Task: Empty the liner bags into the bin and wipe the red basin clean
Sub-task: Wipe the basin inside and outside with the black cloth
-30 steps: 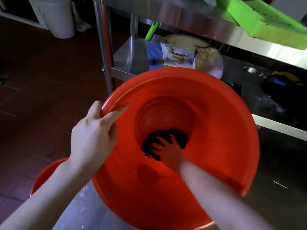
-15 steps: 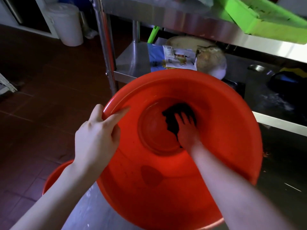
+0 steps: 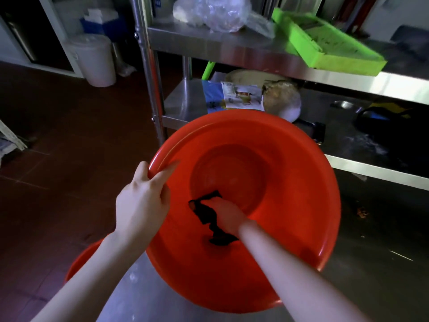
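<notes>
A large red basin (image 3: pixel 301 201) is tilted toward me, its inside facing the camera. My left hand (image 3: pixel 141 203) grips its left rim, with the thumb behind the rim and the index finger lying along the inner edge. My right hand (image 3: pixel 226 216) is inside the basin, low on the near wall, pressing a dark cloth (image 3: pixel 205 211) against the plastic. The cloth sticks out on the hand's left and below it. Whether the fingers curl round the cloth is not clear.
A second red basin (image 3: pixel 81 259) peeks out below my left forearm. Behind stands a steel shelf rack (image 3: pixel 148 73) with a green tray (image 3: pixel 325 45), a clear plastic bag (image 3: pixel 216 12) and packets. A white bucket (image 3: pixel 94 59) stands at the far left on the dark floor.
My right hand has dragged the cloth from the upper right of the basin's bottom down to the near left wall. My left hand has kept its hold on the rim.
</notes>
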